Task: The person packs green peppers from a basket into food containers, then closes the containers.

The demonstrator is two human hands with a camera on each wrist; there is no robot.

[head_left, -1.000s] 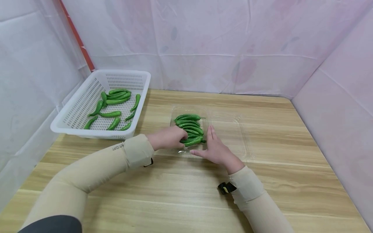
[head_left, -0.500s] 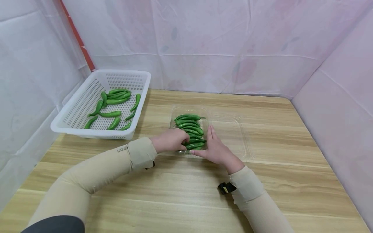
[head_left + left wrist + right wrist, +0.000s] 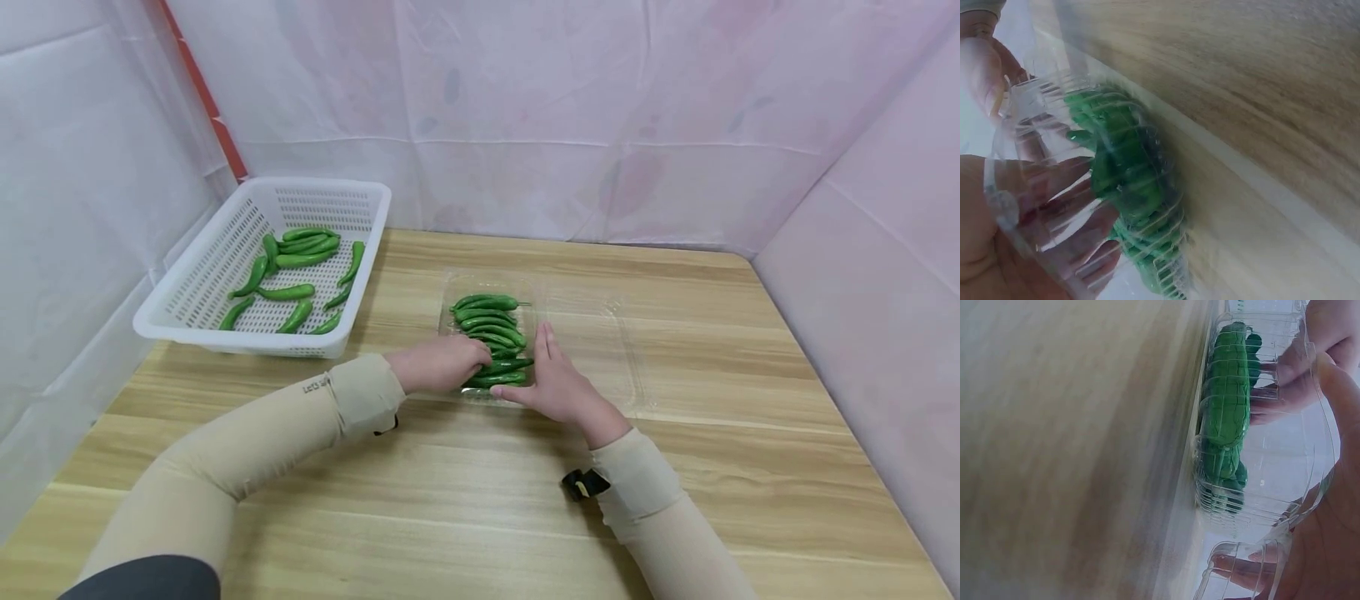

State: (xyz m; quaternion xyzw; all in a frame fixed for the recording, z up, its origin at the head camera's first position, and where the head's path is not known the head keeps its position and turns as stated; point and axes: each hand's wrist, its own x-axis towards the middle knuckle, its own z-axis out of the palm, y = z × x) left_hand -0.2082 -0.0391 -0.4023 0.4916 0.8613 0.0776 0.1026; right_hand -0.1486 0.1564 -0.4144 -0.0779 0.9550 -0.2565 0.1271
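Observation:
A clear plastic clamshell box (image 3: 452, 292) lies unfolded on the table, its tray holding a row of green chili peppers (image 3: 487, 321). My left hand (image 3: 442, 363) reaches over the tray's left side, its fingers down among the front peppers. In the left wrist view, the fingers (image 3: 1088, 234) stretch to the peppers (image 3: 1125, 162), seen through the clear wall. My right hand (image 3: 558, 387) rests against the box, fingers straight along the right side and thumb at the front edge. In the right wrist view, that thumb (image 3: 1338, 387) touches the rim. Left fingertips are partly hidden in the head view.
A white perforated basket (image 3: 161, 321) stands at the back left, with several loose chili peppers (image 3: 303, 260) inside. The box's clear lid (image 3: 592, 350) lies flat to the right of the tray. White cloth walls (image 3: 525, 125) border the wooden table (image 3: 712, 400) at the back and sides.
My left hand has shifted slightly right and toward the front among the peppers. The front peppers in the tray have moved a little nearer the front edge. My right hand stays in place.

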